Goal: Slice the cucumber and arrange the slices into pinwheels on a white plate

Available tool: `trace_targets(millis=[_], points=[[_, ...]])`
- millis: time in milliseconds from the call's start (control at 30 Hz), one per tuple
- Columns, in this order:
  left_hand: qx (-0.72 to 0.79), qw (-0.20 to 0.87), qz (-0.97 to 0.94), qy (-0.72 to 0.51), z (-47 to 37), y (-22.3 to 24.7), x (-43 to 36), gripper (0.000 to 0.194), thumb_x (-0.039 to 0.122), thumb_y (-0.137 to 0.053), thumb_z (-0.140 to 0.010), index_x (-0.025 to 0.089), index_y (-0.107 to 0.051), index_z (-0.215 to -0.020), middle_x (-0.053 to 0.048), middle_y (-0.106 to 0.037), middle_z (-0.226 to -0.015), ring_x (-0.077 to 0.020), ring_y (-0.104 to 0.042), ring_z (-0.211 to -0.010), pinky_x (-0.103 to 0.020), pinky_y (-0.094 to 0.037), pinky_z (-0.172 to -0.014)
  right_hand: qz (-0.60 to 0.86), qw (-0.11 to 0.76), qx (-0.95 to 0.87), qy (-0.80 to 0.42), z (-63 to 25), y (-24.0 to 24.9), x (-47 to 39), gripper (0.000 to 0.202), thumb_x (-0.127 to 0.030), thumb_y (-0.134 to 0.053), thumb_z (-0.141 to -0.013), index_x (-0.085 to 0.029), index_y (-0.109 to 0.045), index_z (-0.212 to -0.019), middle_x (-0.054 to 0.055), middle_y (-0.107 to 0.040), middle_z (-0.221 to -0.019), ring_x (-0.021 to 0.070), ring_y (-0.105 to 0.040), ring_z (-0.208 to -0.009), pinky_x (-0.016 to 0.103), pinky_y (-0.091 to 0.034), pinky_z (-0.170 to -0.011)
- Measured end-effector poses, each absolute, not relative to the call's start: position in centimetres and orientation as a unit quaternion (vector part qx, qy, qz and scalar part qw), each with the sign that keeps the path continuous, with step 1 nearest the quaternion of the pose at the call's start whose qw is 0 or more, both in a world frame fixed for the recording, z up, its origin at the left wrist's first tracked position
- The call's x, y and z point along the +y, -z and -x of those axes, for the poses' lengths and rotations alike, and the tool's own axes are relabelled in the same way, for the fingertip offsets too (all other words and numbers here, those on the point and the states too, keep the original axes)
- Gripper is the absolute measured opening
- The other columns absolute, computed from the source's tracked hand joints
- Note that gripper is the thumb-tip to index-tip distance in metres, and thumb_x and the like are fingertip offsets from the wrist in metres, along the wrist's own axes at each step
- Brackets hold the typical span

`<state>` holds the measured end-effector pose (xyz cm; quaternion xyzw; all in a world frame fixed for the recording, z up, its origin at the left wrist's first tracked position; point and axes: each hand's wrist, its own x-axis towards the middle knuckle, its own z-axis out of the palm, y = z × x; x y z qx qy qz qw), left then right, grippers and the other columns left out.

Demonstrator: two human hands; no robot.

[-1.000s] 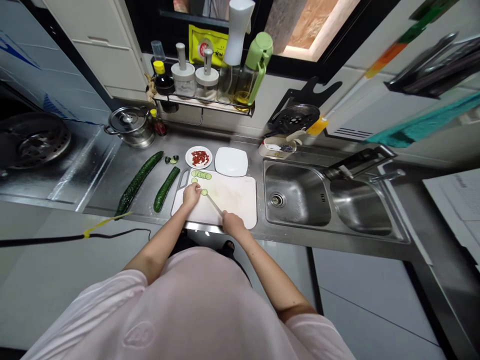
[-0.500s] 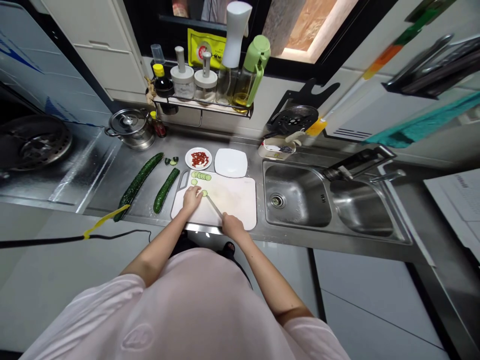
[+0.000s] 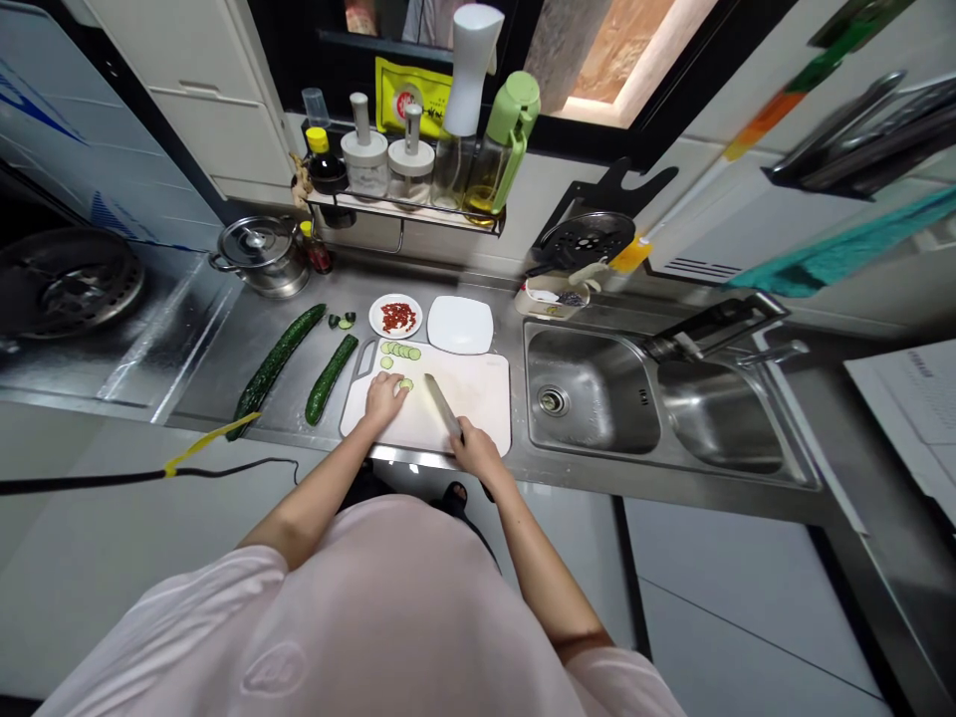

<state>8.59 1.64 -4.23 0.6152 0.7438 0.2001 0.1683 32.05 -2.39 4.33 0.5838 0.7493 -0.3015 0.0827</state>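
Gripping the knife (image 3: 442,404) by its handle, my right hand (image 3: 478,446) is keeping its fingers closed around it, near the front right of the cutting board (image 3: 478,388). The blade is slanting away from me and toward my left, over the pale surface; I cannot tell whether it is touching. Its tip is standing apart from the cucumber slice (image 3: 405,384) at my other fingers.

My left hand (image 3: 384,398) is reaching over the left part of the board, its fingers curving down beside that slice. I cannot tell whether they are pinching it or only resting against it. Just beyond that hand, a single slice (image 3: 386,363) is lying by itself, and a row of slices (image 3: 401,351) is running along the far left edge of the board.

On the steel counter to the left, the shorter cucumber (image 3: 332,379) is lying beside the board, with the longer cucumber (image 3: 278,368) stretching out farther left. Small cucumber pieces (image 3: 342,321) are sitting beyond the shorter one. Past the board, a round plate (image 3: 375,316) is holding red pieces (image 3: 398,317), and a squarish white plate (image 3: 460,325) is sitting just to its right. The lidded pot (image 3: 261,261) is standing at the back left, while the sink (image 3: 590,388) is opening to the right of the board.
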Motion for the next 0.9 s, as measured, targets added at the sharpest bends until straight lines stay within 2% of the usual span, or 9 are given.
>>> trace_targets(millis=[100,200,333,467,667,900], points=[[0.744,0.167,-0.618,-0.19,-8.8,3.8,1.7,0.028,0.033,-0.055,-0.085,0.022,-0.066,-0.108,-0.01,-0.059,-0.102,-0.0257,-0.054,-0.103,-0.035,-0.042,-0.093,-0.59,0.079,0.749,0.291,-32.8,-4.2,-2.5,0.033,-0.023,-0.039,-0.09,-0.02,-0.047,-0.122,0.009,-0.067,-0.102,0.0222,-0.062,-0.089,0.026,-0.032,-0.065],[0.752,0.183,-0.605,-0.185,-8.8,3.5,2.2,0.021,0.03,-0.058,-0.082,0.022,-0.067,-0.1,-0.008,-0.061,-0.1,-0.0241,-0.056,-0.101,-0.033,-0.043,-0.089,-0.596,0.078,0.748,0.281,-33.4,-3.8,-2.7,0.033,-0.023,-0.037,-0.091,-0.02,-0.047,-0.123,0.009,-0.068,-0.101,0.0225,-0.062,-0.09,0.027,-0.033,-0.067],[0.76,0.243,-0.567,-0.203,-8.6,3.5,3.1,0.011,0.025,-0.061,-0.078,0.022,-0.065,-0.088,-0.003,-0.066,-0.088,-0.0181,-0.06,-0.084,-0.028,-0.043,-0.076,-0.597,0.078,0.748,0.28,-34.3,-3.2,-2.9,0.033,-0.031,-0.036,-0.095,-0.02,-0.046,-0.124,0.009,-0.068,-0.1,0.0232,-0.062,-0.091,0.027,-0.033,-0.068],[0.769,0.292,-0.512,-0.249,-7.9,3.5,3.9,0.009,0.027,-0.063,-0.075,0.021,-0.063,-0.083,0.001,-0.066,-0.078,-0.0135,-0.06,-0.072,-0.023,-0.041,-0.066,-0.603,0.062,0.744,0.281,-35.1,-2.9,-2.9,0.033,-0.033,-0.034,-0.097,-0.021,-0.045,-0.126,0.009,-0.069,-0.1,0.0226,-0.062,-0.092,0.026,-0.034,-0.07],[0.802,0.25,-0.455,-0.295,-5.7,3.6,5.3,0.012,0.026,-0.063,-0.075,0.019,-0.064,-0.084,0.001,-0.065,-0.075,-0.0117,-0.058,-0.069,-0.023,-0.042,-0.067,-0.622,0.046,0.731,0.277,-35.3,-2.5,-2.7,0.034,-0.035,-0.033,-0.098,-0.021,-0.046,-0.126,0.008,-0.068,-0.102,0.0217,-0.062,-0.092,0.026,-0.034,-0.07],[0.829,0.197,-0.464,-0.244,-4.7,3.4,5.5,0.017,0.023,-0.058,-0.077,0.021,-0.065,-0.093,0.001,-0.066,-0.076,-0.0148,-0.06,-0.075,-0.026,-0.041,-0.072,-0.63,0.035,0.724,0.278,-35.1,-1.9,-2.4,0.036,-0.035,-0.033,-0.097,-0.023,-0.045,-0.129,0.008,-0.068,-0.104,0.0227,-0.062,-0.094,0.026,-0.035,-0.071]])
